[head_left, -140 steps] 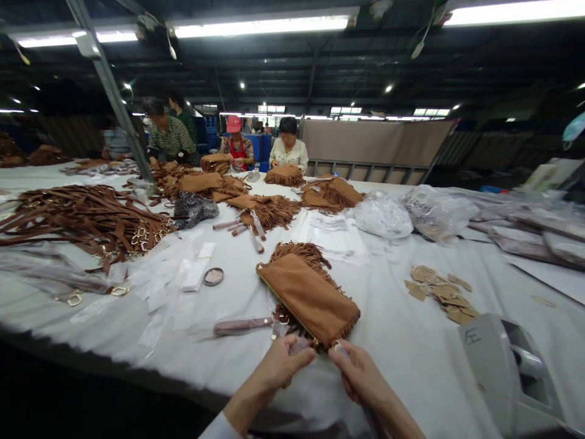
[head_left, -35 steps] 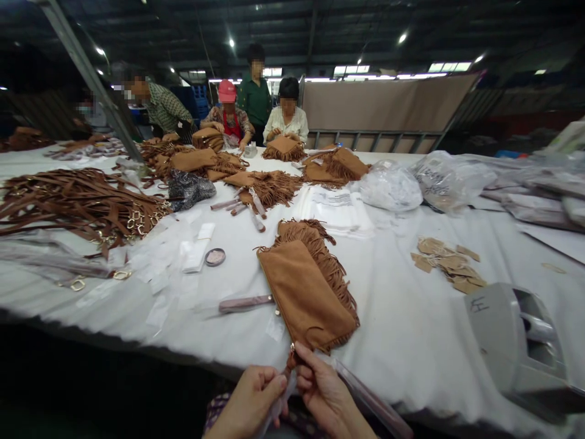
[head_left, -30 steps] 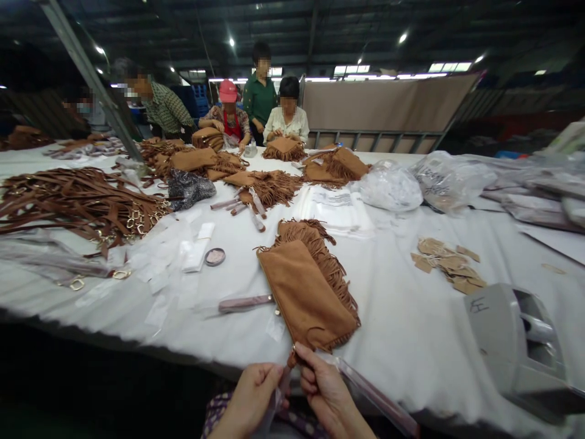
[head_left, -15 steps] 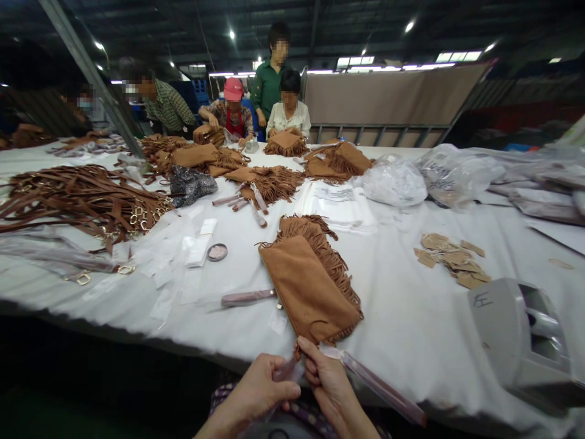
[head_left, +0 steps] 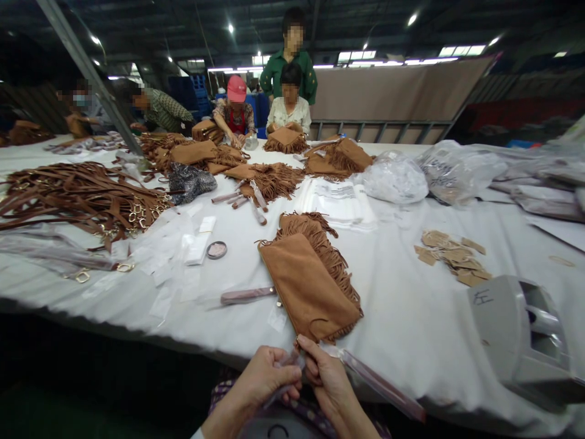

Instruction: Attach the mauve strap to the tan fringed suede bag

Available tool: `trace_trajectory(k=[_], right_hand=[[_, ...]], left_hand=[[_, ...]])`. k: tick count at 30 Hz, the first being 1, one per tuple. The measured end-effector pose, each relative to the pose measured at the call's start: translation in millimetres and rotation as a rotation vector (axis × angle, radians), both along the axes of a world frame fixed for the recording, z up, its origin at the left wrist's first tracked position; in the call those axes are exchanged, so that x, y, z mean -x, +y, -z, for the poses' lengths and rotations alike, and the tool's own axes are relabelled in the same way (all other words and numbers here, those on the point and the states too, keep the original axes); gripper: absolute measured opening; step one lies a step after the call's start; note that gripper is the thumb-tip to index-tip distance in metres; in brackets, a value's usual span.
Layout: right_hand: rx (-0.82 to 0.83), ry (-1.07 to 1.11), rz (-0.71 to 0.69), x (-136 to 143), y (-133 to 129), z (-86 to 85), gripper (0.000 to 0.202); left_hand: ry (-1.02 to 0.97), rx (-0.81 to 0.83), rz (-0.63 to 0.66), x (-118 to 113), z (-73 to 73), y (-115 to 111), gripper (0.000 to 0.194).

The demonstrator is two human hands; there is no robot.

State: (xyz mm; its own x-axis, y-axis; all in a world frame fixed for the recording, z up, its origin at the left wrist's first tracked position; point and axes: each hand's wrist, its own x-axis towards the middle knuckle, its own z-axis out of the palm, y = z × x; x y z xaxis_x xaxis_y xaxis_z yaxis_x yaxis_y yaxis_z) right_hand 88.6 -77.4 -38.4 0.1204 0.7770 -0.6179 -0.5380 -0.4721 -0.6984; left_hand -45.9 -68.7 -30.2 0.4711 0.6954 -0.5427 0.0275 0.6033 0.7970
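Note:
A brown suede fringed bag (head_left: 311,283) lies on the table, its near corner at the edge. My right hand (head_left: 326,372) is closed, thumb and fingers pinching something small and brown at that corner. My left hand (head_left: 267,378), just beside it, grips a crumpled strip of clear plastic film (head_left: 292,360) between thumb and fingers. Under and past my right hand, a brown strap in clear plastic (head_left: 388,387) slants out to the right over the table edge. Another plastic-wrapped strap (head_left: 249,296) juts from the bag's left side.
Brown straps with metal buckles (head_left: 86,198) are heaped at left. A small round dish (head_left: 216,250) sits nearer the bag. Cardboard tags (head_left: 454,256) and a grey tape dispenser (head_left: 516,335) are at right. Clear plastic bags (head_left: 393,180) lie farther back. Several people work across the table.
My left hand has risen slightly, and the plastic in it is more bunched. My right hand keeps its pinch. Across the table, the person in green has turned and stands closer behind the seated person.

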Motion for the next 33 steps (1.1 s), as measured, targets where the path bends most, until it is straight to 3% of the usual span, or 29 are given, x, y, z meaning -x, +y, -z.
trace_trajectory(k=[7,14,20,28,33], right_hand=[[0.016,0.028,0.003,0.5,1.4,-0.9,0.039],[0.02,-0.015,-0.047,0.5,0.3,6.1,0.051],[0.004,-0.117,-0.061,3.3,-1.7,5.0,0.055],[-0.003,-0.136,-0.065,3.5,-3.7,3.0,0.052],[0.015,-0.105,-0.063,1.3,-3.2,3.0,0.044]], left_hand=[[0.007,-0.051,0.022,-0.4,0.7,5.7,0.041],[-0.023,-0.189,0.242,-3.7,-7.1,12.9,0.057],[-0.036,-0.213,0.297,-1.2,-11.8,17.7,0.057],[0.095,-0.136,0.188,-5.0,-10.8,16.6,0.055],[0.157,-0.271,0.092,-8.3,-0.8,12.0,0.053]])
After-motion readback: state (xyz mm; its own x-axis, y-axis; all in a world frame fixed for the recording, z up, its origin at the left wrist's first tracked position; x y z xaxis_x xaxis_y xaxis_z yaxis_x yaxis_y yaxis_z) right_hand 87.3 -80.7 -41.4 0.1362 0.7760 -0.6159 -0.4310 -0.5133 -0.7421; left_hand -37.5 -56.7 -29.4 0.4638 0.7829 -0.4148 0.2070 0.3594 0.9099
